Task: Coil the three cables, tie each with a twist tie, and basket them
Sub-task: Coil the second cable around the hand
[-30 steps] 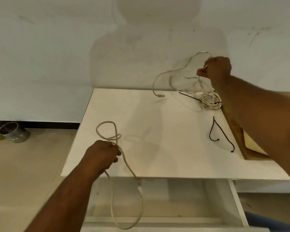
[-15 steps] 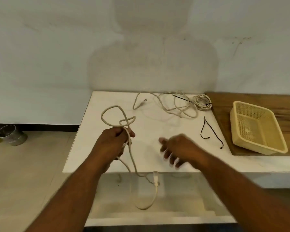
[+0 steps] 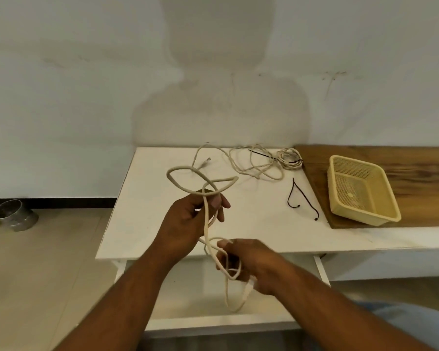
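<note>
We see a thick cream cable (image 3: 205, 219) held up over the near edge of the bench (image 3: 150, 211). The left hand (image 3: 185, 224) grips it where two loose loops cross and stand out to the far left. The right hand (image 3: 251, 264) pinches a lower stretch, and a long loop hangs below it.

At the far side sprawls a tangle of thinner cream cable (image 3: 254, 168), with a small tighter coil (image 3: 289, 158) at its right end; we cannot tell if that is one cable or two. One black twist tie (image 3: 261, 154) lies across the tangle. Another twist tie (image 3: 302, 198), bent into a narrow V, lies nearer. The yellow mesh basket (image 3: 360, 191) sits askew on a wooden board (image 3: 421, 178) at the right.
</note>
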